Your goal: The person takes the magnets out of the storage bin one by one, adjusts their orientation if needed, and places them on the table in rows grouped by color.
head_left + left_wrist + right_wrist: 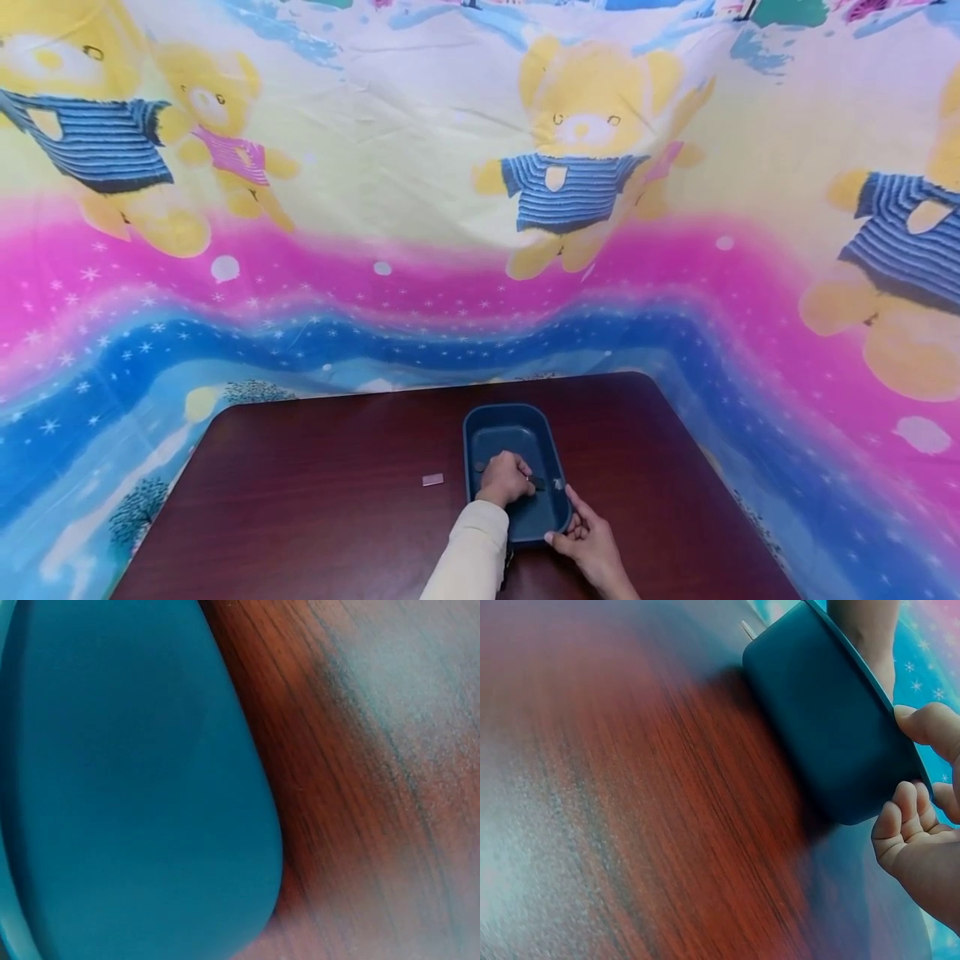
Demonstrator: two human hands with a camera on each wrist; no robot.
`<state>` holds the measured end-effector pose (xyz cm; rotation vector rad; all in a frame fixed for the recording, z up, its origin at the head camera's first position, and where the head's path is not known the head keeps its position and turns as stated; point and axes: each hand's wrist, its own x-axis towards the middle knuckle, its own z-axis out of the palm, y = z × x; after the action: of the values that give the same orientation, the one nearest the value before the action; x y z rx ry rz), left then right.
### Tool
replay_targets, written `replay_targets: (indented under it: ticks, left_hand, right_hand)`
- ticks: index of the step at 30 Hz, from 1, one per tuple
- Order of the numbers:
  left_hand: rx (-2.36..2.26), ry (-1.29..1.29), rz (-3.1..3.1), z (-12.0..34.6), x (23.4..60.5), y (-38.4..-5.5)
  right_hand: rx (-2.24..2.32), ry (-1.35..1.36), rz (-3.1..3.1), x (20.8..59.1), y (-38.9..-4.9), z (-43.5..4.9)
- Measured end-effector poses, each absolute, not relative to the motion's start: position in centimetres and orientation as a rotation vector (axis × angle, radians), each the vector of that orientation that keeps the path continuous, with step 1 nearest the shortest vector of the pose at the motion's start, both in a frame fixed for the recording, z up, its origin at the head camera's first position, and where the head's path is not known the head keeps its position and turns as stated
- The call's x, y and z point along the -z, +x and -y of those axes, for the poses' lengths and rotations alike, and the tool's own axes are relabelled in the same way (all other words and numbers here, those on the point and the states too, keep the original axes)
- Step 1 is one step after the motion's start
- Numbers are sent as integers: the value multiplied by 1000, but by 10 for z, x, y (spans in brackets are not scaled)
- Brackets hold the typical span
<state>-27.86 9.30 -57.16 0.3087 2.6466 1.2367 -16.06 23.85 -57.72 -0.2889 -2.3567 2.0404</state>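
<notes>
A dark blue rectangular plastic box stands on the table, its outer wall large in the left wrist view. My left hand reaches down inside it, fingers bent. Its thumb and index finger pinch a small dark flat piece, partly hidden by the fingertips. My right hand grips the rim at the near right corner, thumb over the edge and fingers against the outer wall. The right wrist view shows this right hand and the box's side. No left fingers show in the left wrist view.
A small pinkish rectangular piece lies on the brown wooden table, left of the box. Another small dark item is inside the box, left of my hand. A cloth printed with bears hangs behind the table.
</notes>
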Motion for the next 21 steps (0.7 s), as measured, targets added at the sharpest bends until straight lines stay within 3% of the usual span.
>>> replay_targets:
  ticks: [10,21]
  left_hand:
    - [-1063,363,-2756,-98,570,-276]
    - [-1174,436,-2741,-92,557,-269]
  right_hand:
    - [-2075,-264,2350,577,-161,-240]
    - [-2047,-217,2330,577,-159,-238]
